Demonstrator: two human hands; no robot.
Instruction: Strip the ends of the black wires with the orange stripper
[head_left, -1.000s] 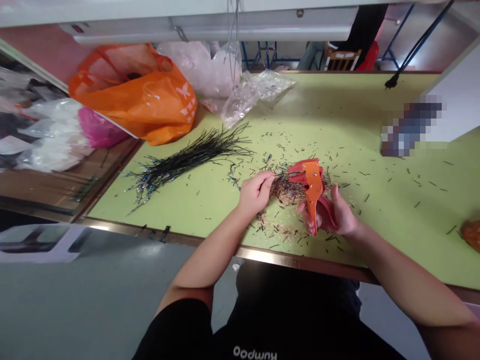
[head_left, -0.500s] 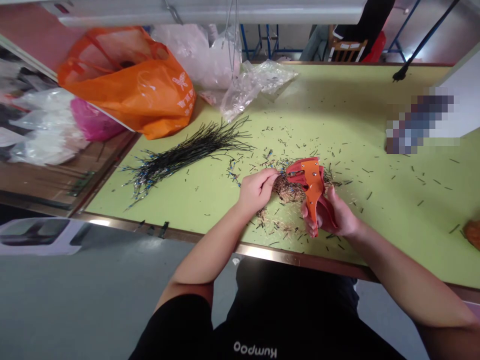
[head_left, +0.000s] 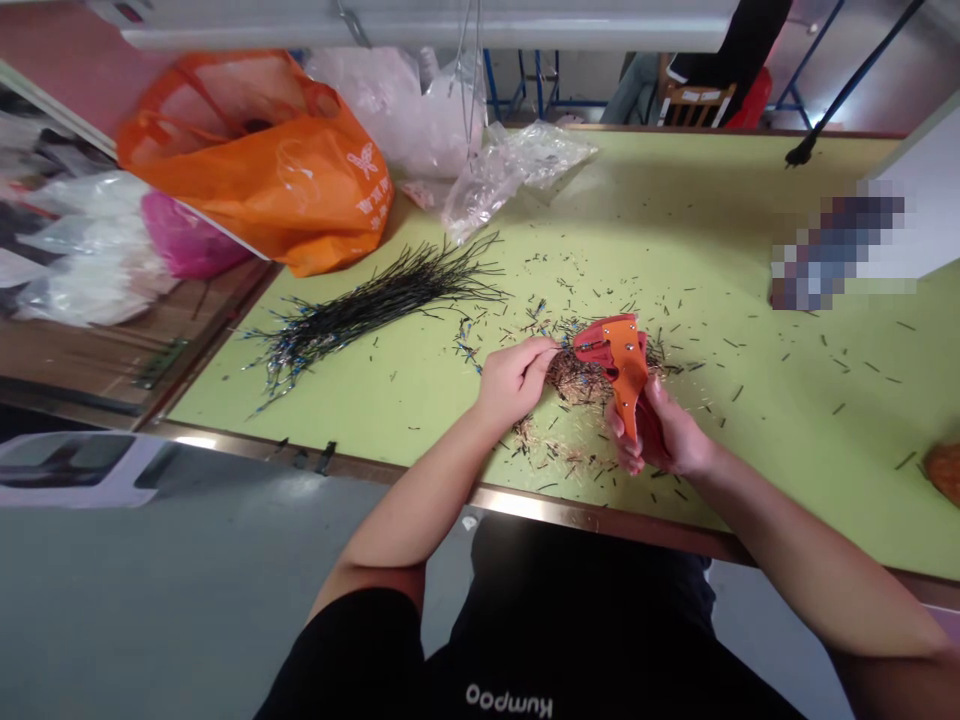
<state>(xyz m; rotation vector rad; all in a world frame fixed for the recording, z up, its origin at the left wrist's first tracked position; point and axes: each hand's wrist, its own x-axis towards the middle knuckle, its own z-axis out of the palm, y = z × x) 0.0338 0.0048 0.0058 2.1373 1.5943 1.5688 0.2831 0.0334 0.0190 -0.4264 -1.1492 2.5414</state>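
Observation:
My right hand is wrapped round the handles of an orange and red wire stripper, its handles squeezed toward each other. The tool's jaws point left, over a heap of copper strands and black insulation scraps. My left hand is closed in a pinch on a thin dark wire, whose end runs to the stripper's jaws. Most of that wire is hidden by the fingers. To the left on the green table lies a bundle of black wires with blue bits at their left ends.
An orange bag and clear plastic bags stand at the back left. Scraps are strewn over the table. A black plug hangs at the back right. A person sits beyond the far edge.
My right hand has squeezed the stripper's handles closer together, and its jaws have closed. My left hand stays about where it was.

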